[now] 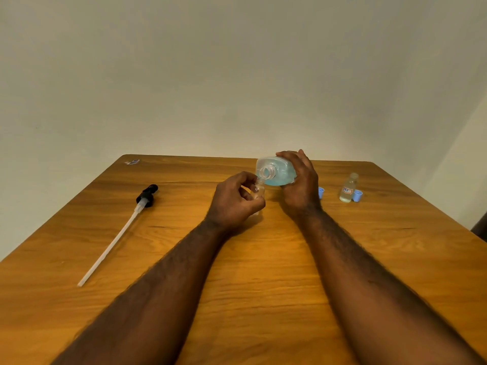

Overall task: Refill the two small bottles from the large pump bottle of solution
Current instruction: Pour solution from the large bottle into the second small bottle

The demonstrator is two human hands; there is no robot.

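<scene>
My right hand [300,180] grips the large clear bottle [276,171] of blue solution, tipped on its side with its open neck pointing toward me and to the left. Its mouth rests just above the small clear bottle [259,189], which my left hand [234,204] holds upright on the table; my fingers hide most of it. A second small bottle [348,191] with a red-and-white label stands uncapped at the right, holding clear liquid.
The black pump head with its long white tube [118,230] lies on the wooden table [263,259] at the left. Two blue caps [357,195] [321,192] sit near the second bottle. A small wrapper scrap [132,162] lies at the far left corner.
</scene>
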